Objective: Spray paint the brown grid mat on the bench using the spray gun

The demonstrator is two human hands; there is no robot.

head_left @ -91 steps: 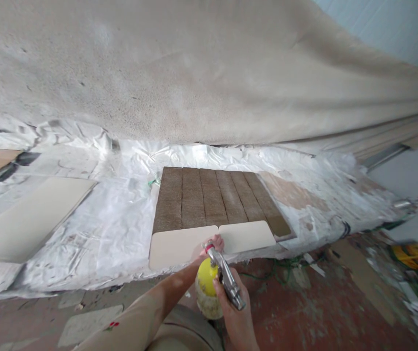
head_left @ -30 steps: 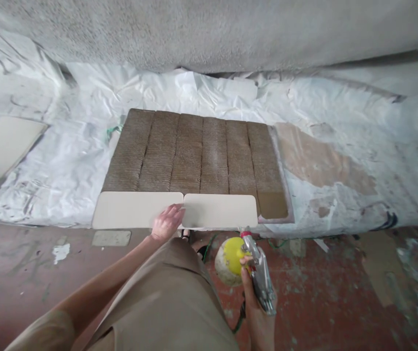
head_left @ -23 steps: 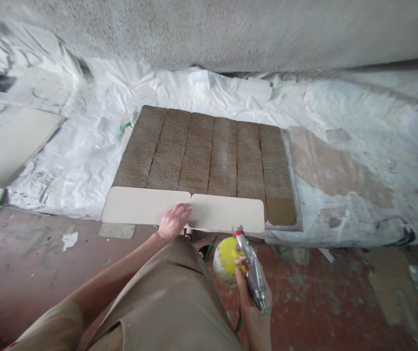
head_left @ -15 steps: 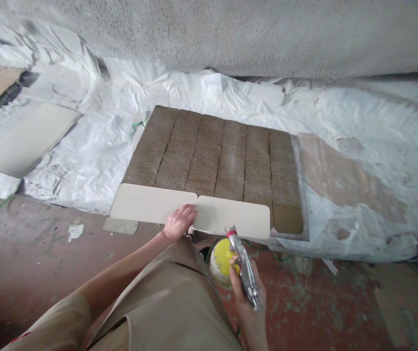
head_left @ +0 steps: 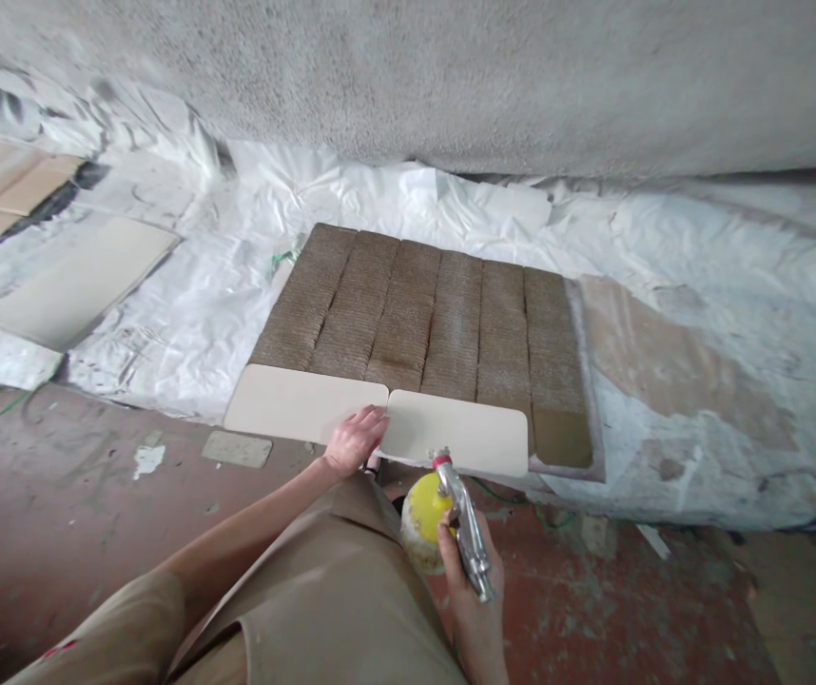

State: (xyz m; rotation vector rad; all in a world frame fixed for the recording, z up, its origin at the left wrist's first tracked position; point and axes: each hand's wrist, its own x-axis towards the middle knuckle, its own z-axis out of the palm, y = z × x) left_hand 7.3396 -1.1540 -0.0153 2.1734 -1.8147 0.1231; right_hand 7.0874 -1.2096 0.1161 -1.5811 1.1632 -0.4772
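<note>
Spray gun (head_left: 462,525) clamped in right hand (head_left: 466,582); left hand (head_left: 355,440) flat on two cream boards' (head_left: 455,433) seam.

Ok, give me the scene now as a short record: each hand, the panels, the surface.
left hand: flat on the seam between the two cream panels
right hand: gripping a spray gun with a yellow cup
cream panels: two, side by side, at the near edge of the brown strips
surface: white plastic sheet
</note>
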